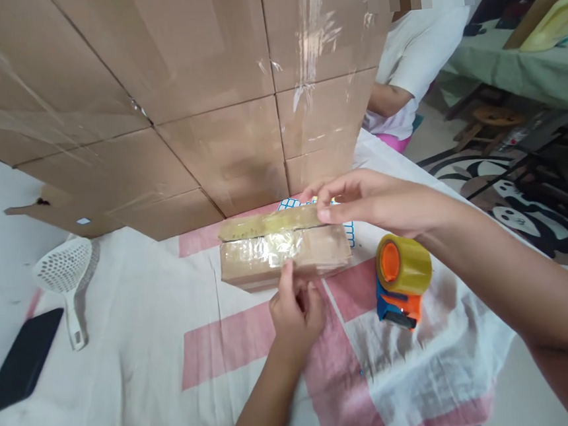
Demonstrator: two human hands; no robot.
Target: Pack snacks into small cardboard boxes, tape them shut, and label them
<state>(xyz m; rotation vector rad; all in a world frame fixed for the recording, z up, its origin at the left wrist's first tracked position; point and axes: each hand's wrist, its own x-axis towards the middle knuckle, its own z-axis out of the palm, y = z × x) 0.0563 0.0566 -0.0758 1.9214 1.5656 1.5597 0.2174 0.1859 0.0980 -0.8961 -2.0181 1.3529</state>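
Note:
A small cardboard box with shiny tape across its top and front lies on the cloth-covered table. My left hand is in front of it, with the index finger stretched out to the tape on the front and the other fingers loosely bent, holding nothing. At the box's top right corner, my right hand has its thumb on the near side, while the other fingers reach behind and are partly hidden. Just below that hand stands a blue and orange tape dispenser with a roll of yellowish tape.
Large taped cardboard cartons form a wall behind the box. On the left lie a white slotted skimmer and a dark flat object. A person in a white top is beyond the cartons, and a wooden stool stands at the right.

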